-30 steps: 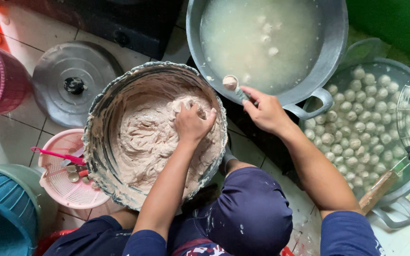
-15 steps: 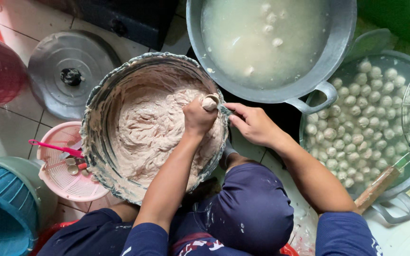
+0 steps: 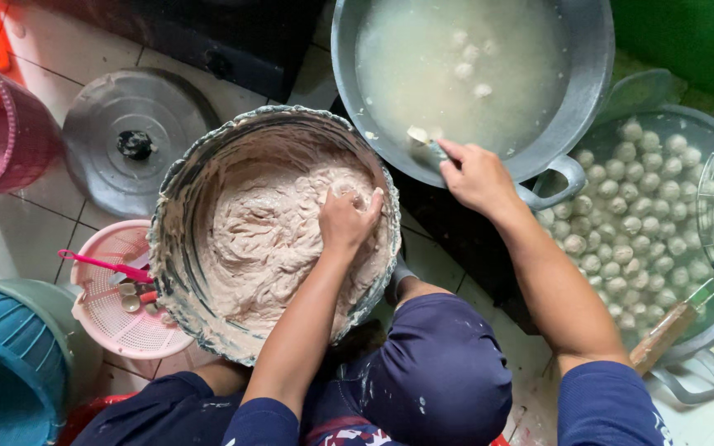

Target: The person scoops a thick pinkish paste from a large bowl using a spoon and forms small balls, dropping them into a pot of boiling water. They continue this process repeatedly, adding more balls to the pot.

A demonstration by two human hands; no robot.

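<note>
A big metal bowl (image 3: 177,248) of pinkish-beige meat paste (image 3: 266,239) sits between my knees. My left hand (image 3: 347,221) is pressed into the paste and closed on a lump of it, with a bit squeezed out at the top. Over the rim of a large grey pot (image 3: 597,74) of cloudy water, my right hand (image 3: 477,177) holds a spoon (image 3: 425,144) carrying a formed ball. A few pale balls (image 3: 466,66) float in the water.
A wide pan (image 3: 708,330) of several finished meatballs with a wire skimmer stands at the right. A pot lid (image 3: 134,140) lies at the left, with a pink strainer (image 3: 117,310), a teal basket (image 3: 6,363) and a magenta basket (image 3: 2,136) around it.
My right hand went from the pot to the paste bowl beside my left hand, then back to the pot's rim with a ball on the spoon. My left hand stays in the paste.
</note>
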